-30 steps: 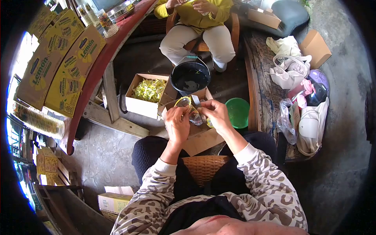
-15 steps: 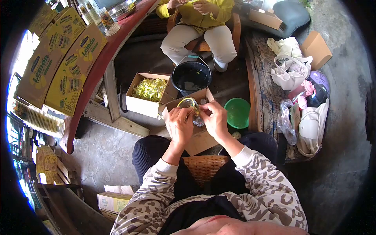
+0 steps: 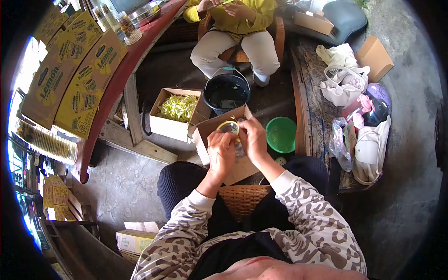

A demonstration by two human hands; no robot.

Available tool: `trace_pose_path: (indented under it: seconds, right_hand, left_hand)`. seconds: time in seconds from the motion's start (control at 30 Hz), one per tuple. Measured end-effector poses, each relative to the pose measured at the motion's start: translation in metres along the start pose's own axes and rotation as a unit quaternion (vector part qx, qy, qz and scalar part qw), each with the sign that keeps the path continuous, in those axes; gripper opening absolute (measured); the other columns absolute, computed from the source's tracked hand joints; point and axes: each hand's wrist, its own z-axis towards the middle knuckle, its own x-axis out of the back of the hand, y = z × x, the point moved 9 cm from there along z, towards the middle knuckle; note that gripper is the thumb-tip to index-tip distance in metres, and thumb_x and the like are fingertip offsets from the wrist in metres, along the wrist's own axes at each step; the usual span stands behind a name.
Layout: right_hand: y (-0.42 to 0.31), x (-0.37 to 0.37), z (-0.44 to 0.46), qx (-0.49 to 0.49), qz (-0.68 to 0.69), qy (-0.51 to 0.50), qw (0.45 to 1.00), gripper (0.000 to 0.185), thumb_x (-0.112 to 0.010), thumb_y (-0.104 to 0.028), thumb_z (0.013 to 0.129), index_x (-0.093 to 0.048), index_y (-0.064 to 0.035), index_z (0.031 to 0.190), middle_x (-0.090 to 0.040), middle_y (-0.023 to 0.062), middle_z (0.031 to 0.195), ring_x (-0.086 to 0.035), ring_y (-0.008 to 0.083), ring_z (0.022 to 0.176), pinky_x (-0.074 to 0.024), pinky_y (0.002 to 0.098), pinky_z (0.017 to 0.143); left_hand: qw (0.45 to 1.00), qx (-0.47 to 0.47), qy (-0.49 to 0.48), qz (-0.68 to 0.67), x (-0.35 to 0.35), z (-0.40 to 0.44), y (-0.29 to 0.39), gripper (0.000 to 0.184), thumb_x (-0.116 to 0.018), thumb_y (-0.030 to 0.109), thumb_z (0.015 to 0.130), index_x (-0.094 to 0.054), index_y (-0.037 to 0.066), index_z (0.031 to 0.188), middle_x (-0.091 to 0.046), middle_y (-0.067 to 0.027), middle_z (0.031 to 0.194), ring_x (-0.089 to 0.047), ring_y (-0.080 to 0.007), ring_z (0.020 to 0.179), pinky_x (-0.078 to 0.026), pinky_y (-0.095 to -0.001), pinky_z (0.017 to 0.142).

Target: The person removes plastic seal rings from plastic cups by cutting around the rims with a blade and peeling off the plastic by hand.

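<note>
My left hand (image 3: 221, 153) and my right hand (image 3: 253, 141) are close together over an open cardboard box (image 3: 203, 150) in front of my knees. Between them is a clear plastic cup (image 3: 228, 127) with a yellow rim, its round mouth facing away from me. The fingers of my left hand are closed on its near left side. My right thumb and fingers pinch the rim at its right. The fingers hide part of the cup. More clear plastic shows in the box below my hands.
A box of yellow strips (image 3: 177, 108) stands left of a black bucket (image 3: 227, 91) of water. A green basin (image 3: 281, 135) is at right, beside a bench (image 3: 310, 100) with bags. A person in yellow (image 3: 238, 28) sits opposite. Lemon drink cartons (image 3: 88, 86) line the red-edged table.
My hands have drawn closer together, and the yellow rim has turned and shifted slightly right. The person opposite has moved their hands and holds something yellow.
</note>
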Motion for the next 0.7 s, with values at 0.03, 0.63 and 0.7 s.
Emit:
trace_pose_path:
  seconds: [0.03, 0.63, 0.7]
  right_hand:
    - [0.009, -0.002, 0.003, -0.020, 0.028, -0.009, 0.999, 0.009, -0.069, 0.003, 0.078, -0.065, -0.0001, 0.086, -0.060, 0.0148, 0.079, -0.062, 0.0334, 0.073, -0.0474, 0.0414, 0.065]
    - [0.014, 0.003, 0.003, -0.053, 0.092, -0.032, 0.994, 0.010, -0.072, 0.003, 0.078, -0.069, 0.0010, 0.087, -0.063, 0.0134, 0.078, -0.067, 0.0267, 0.069, -0.0511, 0.0356, 0.061]
    - [0.019, 0.003, 0.003, -0.070, 0.121, -0.032, 0.990, 0.012, -0.073, 0.003, 0.078, -0.069, 0.0008, 0.089, -0.063, 0.0135, 0.077, -0.066, 0.0266, 0.069, -0.0509, 0.0353, 0.061]
  left_hand:
    - [1.000, -0.004, -0.004, -0.013, -0.002, 0.000, 0.001, 0.012, -0.072, -0.001, 0.077, -0.068, 0.005, 0.087, -0.069, -0.0131, 0.083, -0.065, -0.0356, 0.087, -0.048, -0.0435, 0.093]
    - [1.000, 0.013, -0.011, -0.022, 0.008, 0.007, 0.001, 0.014, -0.069, -0.003, 0.079, -0.068, 0.005, 0.091, -0.071, -0.0131, 0.090, -0.066, -0.0354, 0.093, -0.048, -0.0456, 0.099]
    - [0.999, 0.015, -0.015, -0.035, 0.006, 0.008, -0.001, 0.016, -0.068, -0.003, 0.079, -0.068, 0.005, 0.092, -0.071, -0.0136, 0.091, -0.067, -0.0355, 0.093, -0.048, -0.0461, 0.099]
